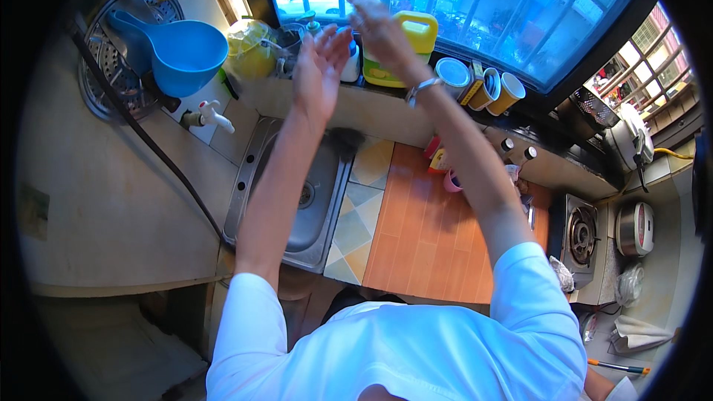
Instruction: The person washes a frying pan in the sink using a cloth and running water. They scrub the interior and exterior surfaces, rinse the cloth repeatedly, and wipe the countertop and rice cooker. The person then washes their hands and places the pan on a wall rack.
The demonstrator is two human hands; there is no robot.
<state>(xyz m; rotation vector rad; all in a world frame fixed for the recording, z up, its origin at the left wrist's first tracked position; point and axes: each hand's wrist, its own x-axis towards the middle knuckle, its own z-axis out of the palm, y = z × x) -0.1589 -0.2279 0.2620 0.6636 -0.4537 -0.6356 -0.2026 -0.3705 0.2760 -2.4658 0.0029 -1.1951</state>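
Both my hands are raised above the sink, near the window sill, and nothing shows in either. My left hand (323,64) is palm up with its fingers extended and somewhat apart. My right hand (381,28) is blurred, with its fingers stretched toward the window and a bracelet (424,89) on its wrist. It overlaps a yellow-green plastic jug (415,39) in the picture. Behind my left hand are a pump bottle (312,23) and a white bottle (351,67). Below my forearms lies the stainless steel sink (317,217), partly hidden by my left arm.
A blue water ladle (189,58) and a white tap (214,117) are at the left. Cups (507,94) line the sill. Right of the wood-patterned counter (423,234) stand a gas stove (582,234) and a rice cooker (635,228). Another person's arm (601,384) shows at lower right.
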